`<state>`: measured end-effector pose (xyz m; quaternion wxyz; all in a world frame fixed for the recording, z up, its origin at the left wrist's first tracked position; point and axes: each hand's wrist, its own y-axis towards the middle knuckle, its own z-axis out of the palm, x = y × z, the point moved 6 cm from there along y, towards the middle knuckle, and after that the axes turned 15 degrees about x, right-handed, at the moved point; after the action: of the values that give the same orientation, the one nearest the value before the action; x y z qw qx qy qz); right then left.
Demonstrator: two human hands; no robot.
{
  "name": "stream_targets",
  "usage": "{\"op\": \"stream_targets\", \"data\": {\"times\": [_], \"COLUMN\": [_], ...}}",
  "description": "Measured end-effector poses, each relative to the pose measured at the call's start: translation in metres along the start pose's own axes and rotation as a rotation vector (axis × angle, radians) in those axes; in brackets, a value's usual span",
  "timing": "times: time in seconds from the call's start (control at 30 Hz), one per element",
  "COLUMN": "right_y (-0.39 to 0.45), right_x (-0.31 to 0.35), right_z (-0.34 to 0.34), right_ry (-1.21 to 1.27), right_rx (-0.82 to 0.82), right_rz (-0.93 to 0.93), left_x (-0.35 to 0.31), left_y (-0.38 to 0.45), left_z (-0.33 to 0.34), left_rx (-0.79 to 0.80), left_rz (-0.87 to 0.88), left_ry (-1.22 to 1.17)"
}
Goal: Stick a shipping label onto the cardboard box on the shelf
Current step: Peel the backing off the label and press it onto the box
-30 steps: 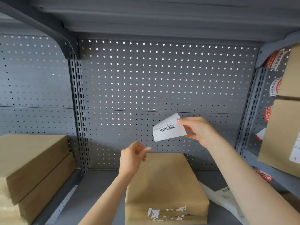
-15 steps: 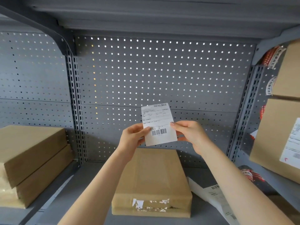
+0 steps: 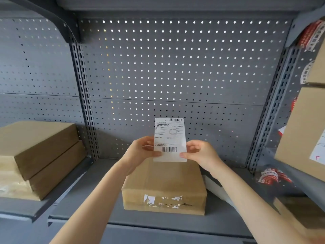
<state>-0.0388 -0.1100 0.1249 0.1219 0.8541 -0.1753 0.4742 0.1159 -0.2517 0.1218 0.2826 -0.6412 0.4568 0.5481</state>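
Note:
A white shipping label (image 3: 169,138) with barcodes is held upright, print facing me, above the far end of a flat brown cardboard box (image 3: 164,184). My left hand (image 3: 140,152) pinches the label's lower left edge and my right hand (image 3: 200,154) pinches its lower right edge. The box lies on the grey shelf (image 3: 98,205), its front face carrying torn white remnants of an old label. The label's lower edge hangs just above the box top, apart from it.
Two stacked cardboard boxes (image 3: 37,155) sit on the left shelf section. Labelled boxes (image 3: 302,134) stand at the right, with red-and-white tape rolls (image 3: 271,176) beside them. White sheets (image 3: 218,189) lie right of the box. A perforated grey panel (image 3: 175,67) closes the back.
The label went from tilted in my right hand alone to upright and square, now pinched by both hands. My left hand rose to grip its left edge.

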Motion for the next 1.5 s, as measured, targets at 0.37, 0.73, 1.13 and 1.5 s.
{"op": "stream_targets", "data": {"times": [0.37,0.73,1.13,1.5], "right_y": [-0.002,-0.004,-0.003,0.004], "right_x": [-0.030,-0.030,-0.034,-0.042], "right_z": [0.025,0.033,0.035,0.041], "right_ry": [-0.195,-0.294,-0.314,-0.289], "right_rx": [0.073,0.071,0.062,0.137], "right_rz": [0.059,0.069,0.078,0.120], "left_x": [0.045,0.054,0.053,0.049], "left_y": [-0.007,-0.002,0.001,0.004], "left_z": [0.004,0.001,0.004,0.005], "left_rx": [0.071,0.073,0.077,0.129], "left_rz": [-0.170,-0.189,-0.154,-0.099], "left_ry": [0.209,0.331,0.401,0.460]}}
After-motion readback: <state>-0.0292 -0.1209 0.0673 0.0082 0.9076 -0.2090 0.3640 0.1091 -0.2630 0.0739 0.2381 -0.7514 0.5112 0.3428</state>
